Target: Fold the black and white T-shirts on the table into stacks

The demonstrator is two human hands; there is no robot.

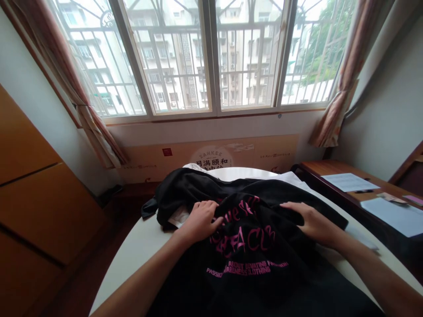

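Black cloth garment with pink lettering (247, 240) lies creased across the round white table (124, 259). Left hand (203, 219) and right hand (312, 221) rest on it, fingers bent, thumbs apart; whether either pinches a fold cannot be told. Judged best: light, even tension from both sides, avoiding fresh creases.

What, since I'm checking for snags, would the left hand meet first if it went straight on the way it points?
Likely the black garment: the left hand appears to touch it, pointing forward and rightward across its rumpled cloth toward the pink lettering. Depth there is hard to judge.
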